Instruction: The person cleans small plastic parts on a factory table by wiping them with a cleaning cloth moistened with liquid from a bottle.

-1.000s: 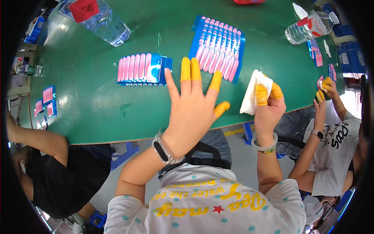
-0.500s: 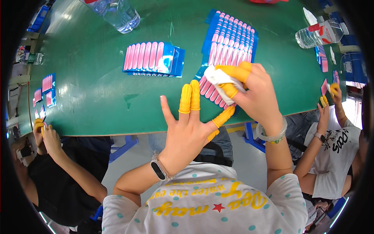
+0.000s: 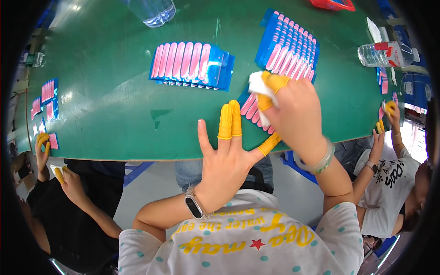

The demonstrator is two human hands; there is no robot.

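Note:
My right hand [image 3: 298,117], with yellow finger cots on the thumb and fingers, pinches a folded white cloth [image 3: 257,83]. The cloth rests against a blue sheet with pink rounded strips [image 3: 250,108] near the table's front edge; my hand hides part of that sheet. Flat and spread, my left hand [image 3: 228,158] lies at the table edge, its cot-covered fingers stretched out and the thumb reaching to the sheet's near corner. Beyond my right hand, overlapping blue sheets with pink strips [image 3: 293,50] fan out. A smaller pile of such sheets [image 3: 181,62] lies to the left.
The green table [image 3: 114,101] carries a clear bottle [image 3: 153,10] at the far edge, another bottle [image 3: 385,54] at right and a red tray [image 3: 333,3]. Co-workers sit on both sides, handling similar sheets; one wears a black top [image 3: 78,206], the other a white shirt [image 3: 389,183].
The view has shifted a little, so the table things sit differently in it. The cloth in my right hand has slid slightly left across the sheet. The left co-worker's hands have come apart.

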